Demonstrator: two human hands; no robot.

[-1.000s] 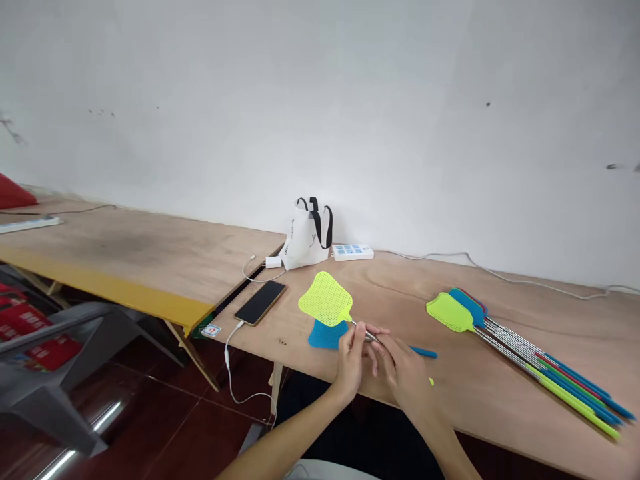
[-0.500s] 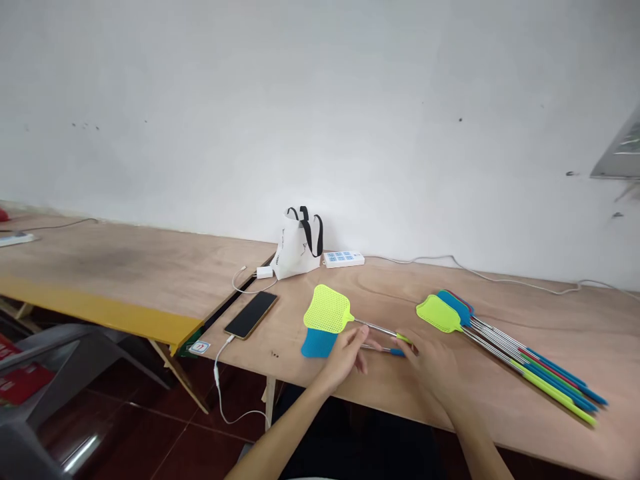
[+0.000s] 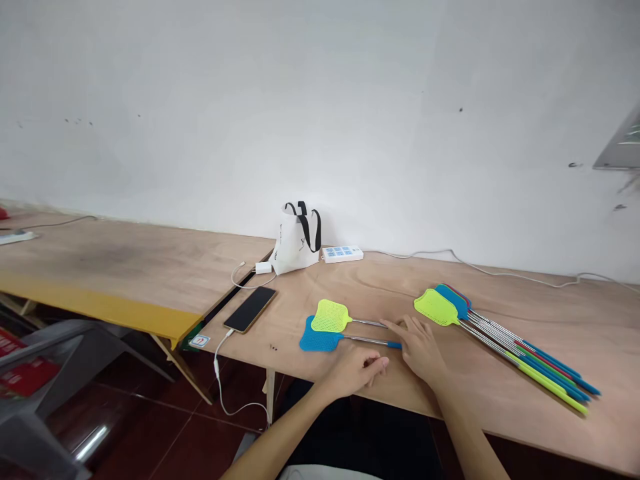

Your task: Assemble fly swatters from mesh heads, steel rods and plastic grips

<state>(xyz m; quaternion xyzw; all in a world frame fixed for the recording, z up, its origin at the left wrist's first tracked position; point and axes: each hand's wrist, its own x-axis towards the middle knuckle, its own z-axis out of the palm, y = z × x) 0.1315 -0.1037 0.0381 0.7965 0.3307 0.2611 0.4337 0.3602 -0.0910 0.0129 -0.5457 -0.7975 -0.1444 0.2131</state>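
Two swatters are lying near the front edge of the table (image 3: 380,287), heads pointing left, handles running right. The rear swatter (image 3: 331,315) is partly overlapping the head of the front swatter (image 3: 316,342).

The right hand (image 3: 420,347) is resting on the handle ends, right of both heads. The left hand (image 3: 357,368) is sitting in front of the handles, at the table's edge.

The swatter bundle (image 3: 505,337) is lying further right, handles trailing right and forward.

The phone (image 3: 250,309) is lying left of the pair. Behind it, by the wall, the bag (image 3: 296,240) is standing, with the charger (image 3: 263,268) just left of it and the power strip (image 3: 342,254) just right.

A second table (image 3: 125,260) is adjoining on the left.
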